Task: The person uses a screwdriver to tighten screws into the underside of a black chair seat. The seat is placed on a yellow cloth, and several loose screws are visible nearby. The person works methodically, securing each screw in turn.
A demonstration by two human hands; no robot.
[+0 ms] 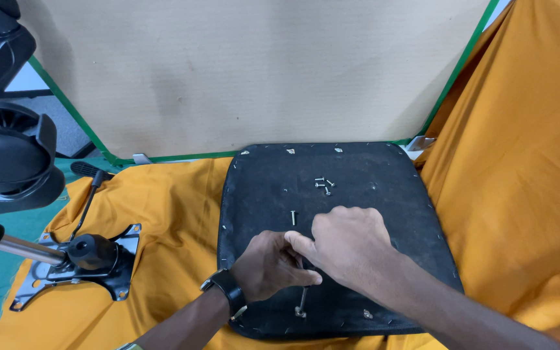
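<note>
Resting on an orange cloth [163, 194] before a far cardboard panel [260, 71], the black seat base [390, 188] bears loose screws [322, 185], while left hand [270, 266] and right hand [348, 243] meet near-centre, fingers pinched together, held item not discernible, chair mechanism [82, 259] at left
</note>
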